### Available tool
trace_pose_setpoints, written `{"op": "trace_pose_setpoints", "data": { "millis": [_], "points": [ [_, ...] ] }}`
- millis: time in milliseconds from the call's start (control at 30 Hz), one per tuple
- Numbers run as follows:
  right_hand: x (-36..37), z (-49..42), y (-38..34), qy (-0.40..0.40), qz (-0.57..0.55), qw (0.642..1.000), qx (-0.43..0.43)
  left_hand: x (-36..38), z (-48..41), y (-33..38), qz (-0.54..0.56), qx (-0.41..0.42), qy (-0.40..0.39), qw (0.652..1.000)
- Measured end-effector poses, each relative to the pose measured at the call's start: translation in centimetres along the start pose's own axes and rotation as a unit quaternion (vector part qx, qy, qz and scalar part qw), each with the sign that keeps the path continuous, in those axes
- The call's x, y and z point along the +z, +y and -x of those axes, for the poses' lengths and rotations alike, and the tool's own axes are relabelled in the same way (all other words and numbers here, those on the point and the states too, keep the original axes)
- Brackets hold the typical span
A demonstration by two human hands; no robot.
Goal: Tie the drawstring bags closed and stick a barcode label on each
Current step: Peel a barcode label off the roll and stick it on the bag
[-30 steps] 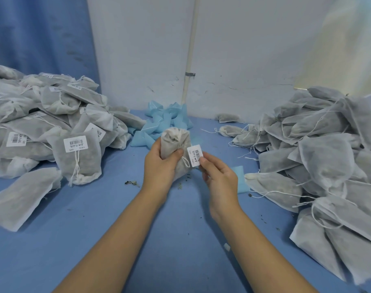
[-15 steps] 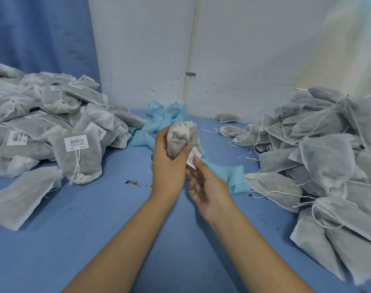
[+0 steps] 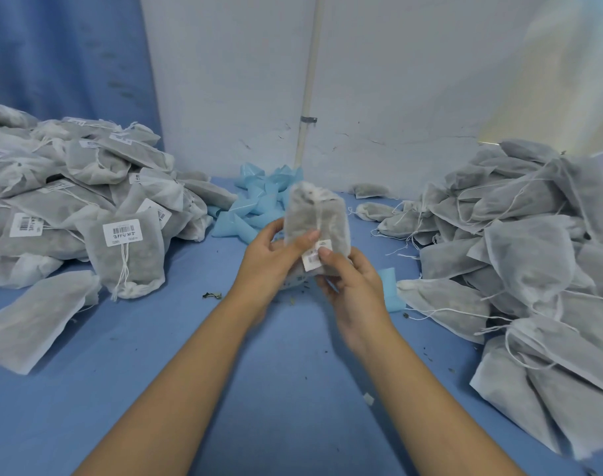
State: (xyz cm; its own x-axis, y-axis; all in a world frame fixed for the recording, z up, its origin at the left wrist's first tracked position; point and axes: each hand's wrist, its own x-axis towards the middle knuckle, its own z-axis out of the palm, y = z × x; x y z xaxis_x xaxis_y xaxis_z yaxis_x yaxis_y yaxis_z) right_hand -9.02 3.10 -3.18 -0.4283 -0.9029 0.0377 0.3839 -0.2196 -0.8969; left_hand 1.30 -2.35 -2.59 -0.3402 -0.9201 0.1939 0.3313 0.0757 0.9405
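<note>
I hold a grey drawstring bag [image 3: 314,214] upright above the middle of the blue table. My left hand [image 3: 271,259] grips its lower left side, thumb across the front. My right hand [image 3: 353,283] pinches a white barcode label [image 3: 313,257] against the lower front of the bag. The bag's tied mouth points up and away from me. A pile of labelled, tied bags [image 3: 87,201] lies at the left. A pile of unlabelled bags [image 3: 533,252] with loose strings lies at the right.
Light blue backing strips [image 3: 255,204] are heaped at the back by the white wall. Another blue backing piece [image 3: 389,286] lies just right of my right hand. A flat bag [image 3: 35,321] lies at the front left. Small leaf crumbs dot the blue table [image 3: 276,372].
The bag has been turned upright and flat toward me. My right hand brought the label from beside the bag onto its lower front, and the blue backing dropped to the table.
</note>
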Motion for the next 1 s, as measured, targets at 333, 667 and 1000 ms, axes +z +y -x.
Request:
{"op": "trace_pose_setpoints", "data": {
  "millis": [333,667,1000],
  "points": [
    [-0.3,-0.2,-0.2,0.037,-0.059,0.998,-0.006,-0.4,0.0,-0.6,0.042,-0.064,-0.071,0.995],
    [-0.5,-0.4,0.0,0.047,0.017,0.999,0.001,-0.9,-0.1,0.1,-0.049,-0.078,-0.024,0.995],
    [-0.9,-0.3,0.3,0.048,0.035,0.998,0.015,-1.2,-0.7,2.6,0.266,0.020,-0.029,0.963]
  ]
}}
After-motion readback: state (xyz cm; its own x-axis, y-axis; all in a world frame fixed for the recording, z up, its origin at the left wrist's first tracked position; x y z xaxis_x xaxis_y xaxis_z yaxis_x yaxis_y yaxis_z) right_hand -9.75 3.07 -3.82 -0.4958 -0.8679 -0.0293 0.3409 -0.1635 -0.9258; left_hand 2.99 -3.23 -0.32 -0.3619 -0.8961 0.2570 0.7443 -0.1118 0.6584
